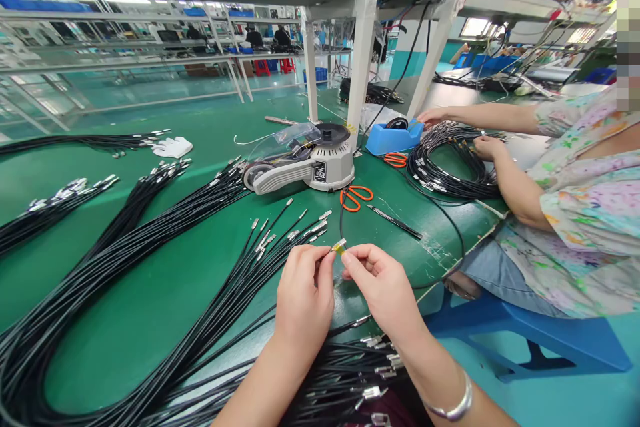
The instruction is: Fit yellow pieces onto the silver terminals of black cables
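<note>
My left hand and my right hand meet over the green table, fingers pinched together. Between the fingertips sits a cable end with a metal tip and a strip of yellow tape on it. Its thin black cable runs up from the tip and loops off to the right. A fan of black cables with metal ends lies just left of my hands. Another bunch of terminals lies under my wrists.
A grey tape dispenser machine stands behind my hands, with orange scissors and a black pen beside it. On the right a seated person coils cables near a blue tape holder. White gloves lie far left.
</note>
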`<state>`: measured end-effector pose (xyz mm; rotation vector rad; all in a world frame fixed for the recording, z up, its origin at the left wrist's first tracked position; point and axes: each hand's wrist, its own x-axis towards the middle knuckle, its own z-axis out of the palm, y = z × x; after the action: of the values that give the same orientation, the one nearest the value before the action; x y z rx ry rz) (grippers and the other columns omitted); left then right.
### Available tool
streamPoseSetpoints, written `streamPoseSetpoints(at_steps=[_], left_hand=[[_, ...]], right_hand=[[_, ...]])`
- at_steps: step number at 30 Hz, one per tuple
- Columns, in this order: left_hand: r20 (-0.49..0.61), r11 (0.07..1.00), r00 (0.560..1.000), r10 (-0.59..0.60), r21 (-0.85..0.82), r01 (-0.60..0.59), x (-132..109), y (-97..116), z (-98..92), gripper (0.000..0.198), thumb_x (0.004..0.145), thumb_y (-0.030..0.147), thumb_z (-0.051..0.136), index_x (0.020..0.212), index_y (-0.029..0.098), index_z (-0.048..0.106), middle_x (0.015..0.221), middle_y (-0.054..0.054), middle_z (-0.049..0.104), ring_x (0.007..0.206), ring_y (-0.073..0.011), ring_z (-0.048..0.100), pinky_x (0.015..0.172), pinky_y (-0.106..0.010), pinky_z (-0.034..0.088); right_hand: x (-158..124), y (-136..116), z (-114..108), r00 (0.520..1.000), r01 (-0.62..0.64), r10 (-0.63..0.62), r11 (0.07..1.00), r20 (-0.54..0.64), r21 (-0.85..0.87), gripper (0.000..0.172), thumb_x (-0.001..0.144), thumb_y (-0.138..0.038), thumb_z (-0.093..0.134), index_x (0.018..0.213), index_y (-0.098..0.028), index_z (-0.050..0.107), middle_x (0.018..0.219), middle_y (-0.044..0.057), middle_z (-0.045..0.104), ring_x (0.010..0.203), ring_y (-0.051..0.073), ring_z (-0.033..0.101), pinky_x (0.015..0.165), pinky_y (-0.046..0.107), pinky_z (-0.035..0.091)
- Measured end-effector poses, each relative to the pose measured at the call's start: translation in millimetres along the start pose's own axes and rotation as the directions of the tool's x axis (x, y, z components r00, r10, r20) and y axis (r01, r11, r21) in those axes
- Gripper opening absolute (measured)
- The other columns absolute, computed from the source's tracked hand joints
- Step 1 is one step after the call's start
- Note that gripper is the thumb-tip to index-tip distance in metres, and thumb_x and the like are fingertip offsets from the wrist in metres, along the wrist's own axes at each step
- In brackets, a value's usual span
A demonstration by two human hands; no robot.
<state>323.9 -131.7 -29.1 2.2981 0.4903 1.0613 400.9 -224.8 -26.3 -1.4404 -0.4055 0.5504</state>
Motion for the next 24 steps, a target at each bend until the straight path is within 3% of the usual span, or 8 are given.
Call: streamPoseSetpoints(at_steps=[5,9,13,19,24], left_hand=[[0.125,0.976,0.973,-0.192,-0.077,0.203,0,0,-2.4,0.013,0.089,0.025,0.05,0.082,0.019,0.06,0.078,0.0,0.059,0.072,-0.0125,0.058,0.067,-0.024,0.046],[0.197,0.931,0.927,-0.318,-0.12,0.344,2,3,-4.1,0.019,0.089,0.032,0.049,0.08,0.02,0.06,0.075,0.0,0.061,0.067,-0.0132,0.059,0.064,-0.025,0.045],[0.253,0.865,0.866,-0.432,-0.156,0.477,5,8,-5.7,0.021,0.086,0.036,0.05,0.079,0.019,0.061,0.062,0.002,0.058,0.05,-0.0109,0.053,0.053,-0.024,0.041],[0.332,0.73,0.788,-0.518,-0.309,0.61,6,10,-5.9,0.023,0.083,0.04,0.053,0.078,0.018,0.058,0.049,0.007,0.049,0.039,-0.0094,0.047,0.044,-0.021,0.037],[0.37,0.66,0.763,-0.529,-0.386,0.645,6,10,-6.5,0.023,0.082,0.039,0.055,0.077,0.017,0.057,0.048,0.008,0.048,0.039,-0.0084,0.047,0.044,-0.02,0.037]], right_hand=[[0,0,-1,0.999,0.053,-0.053,0.997,-0.001,-0.053,0.021,0.078,-0.036,0.063,0.08,-0.015,0.063,0.076,0.004,0.066,0.068,0.015,0.06,0.065,0.028,0.049],[-1,1,-1,0.997,0.082,-0.082,0.994,-0.002,-0.077,0.02,0.079,-0.035,0.062,0.08,-0.016,0.063,0.078,0.005,0.066,0.07,0.016,0.06,0.067,0.029,0.05],[-1,0,-2,0.996,0.089,-0.091,0.991,-0.014,-0.103,0.02,0.079,-0.035,0.062,0.08,-0.016,0.063,0.077,0.005,0.066,0.069,0.016,0.06,0.067,0.029,0.049],[0,-2,-1,0.995,0.096,-0.098,0.988,-0.007,-0.122,0.019,0.08,-0.034,0.061,0.08,-0.016,0.064,0.077,0.005,0.067,0.07,0.016,0.061,0.066,0.029,0.049],[0,-3,-2,0.995,0.102,-0.104,0.987,-0.009,-0.121,0.018,0.08,-0.033,0.061,0.08,-0.016,0.064,0.076,0.004,0.067,0.069,0.016,0.062,0.066,0.028,0.05]])
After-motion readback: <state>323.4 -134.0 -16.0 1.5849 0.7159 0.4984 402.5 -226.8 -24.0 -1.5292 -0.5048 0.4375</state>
